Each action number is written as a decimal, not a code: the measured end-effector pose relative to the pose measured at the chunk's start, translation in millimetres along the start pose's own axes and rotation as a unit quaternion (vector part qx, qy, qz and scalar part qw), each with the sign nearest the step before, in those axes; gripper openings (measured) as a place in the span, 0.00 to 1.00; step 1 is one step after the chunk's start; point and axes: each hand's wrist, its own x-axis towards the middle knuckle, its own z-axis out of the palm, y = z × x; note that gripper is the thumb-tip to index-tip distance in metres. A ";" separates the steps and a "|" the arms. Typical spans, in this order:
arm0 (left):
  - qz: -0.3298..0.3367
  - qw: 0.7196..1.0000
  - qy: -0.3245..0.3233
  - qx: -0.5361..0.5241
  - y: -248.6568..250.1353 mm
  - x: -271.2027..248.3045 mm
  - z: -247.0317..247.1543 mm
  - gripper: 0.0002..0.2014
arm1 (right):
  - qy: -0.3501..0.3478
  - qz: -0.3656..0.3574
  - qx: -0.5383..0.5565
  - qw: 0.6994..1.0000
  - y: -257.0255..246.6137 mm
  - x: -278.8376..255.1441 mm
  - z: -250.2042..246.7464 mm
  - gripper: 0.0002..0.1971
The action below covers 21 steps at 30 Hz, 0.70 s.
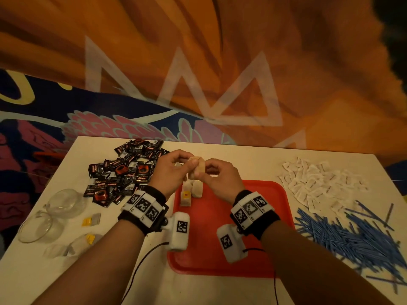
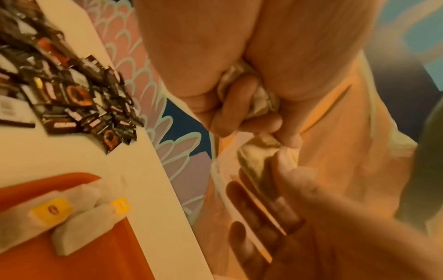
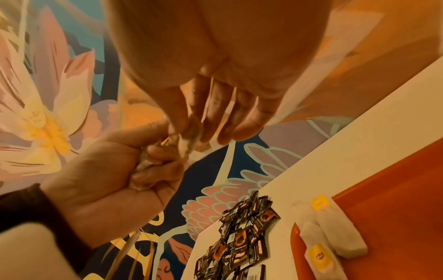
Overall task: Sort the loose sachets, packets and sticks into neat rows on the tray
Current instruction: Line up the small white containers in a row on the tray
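Head view shows the red tray [image 1: 220, 256] nearest on the white bench [image 1: 88, 271], two tea bags [image 1: 191, 192] lying at its far left corner. Above that corner both hands meet: the left hand [image 1: 170, 170] and right hand [image 1: 220, 177] each have fingers curled, pinching one pale tea bag [image 1: 197, 169] between them. Blue sticks [image 1: 352, 238] lie right of the tray, white sachets [image 1: 319, 183] beyond them, black packets [image 1: 125, 172] far left.

Tray [image 1: 253, 249] mid-table, packets [image 1: 123, 172] left, sachets [image 1: 319, 183] and sticks [image 1: 352, 238] right
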 end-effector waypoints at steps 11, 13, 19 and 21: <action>-0.005 0.999 0.024 0.047 -18.4 6.2 -5.9 0.05 | 0.011 0.106 0.017 0.994 26.6 1.2 18.8 0.03; -0.017 0.998 0.015 0.060 -29.5 9.8 -6.5 0.05 | 0.015 0.124 0.017 0.992 36.3 2.3 25.2 0.04; -0.077 0.983 -0.005 0.168 -81.8 19.1 -15.2 0.02 | 0.018 0.196 -0.087 0.977 77.2 4.3 32.0 0.12; -0.080 0.971 -0.024 0.225 -96.9 17.2 -18.2 0.05 | -0.014 0.240 -0.158 0.958 90.0 3.9 32.4 0.12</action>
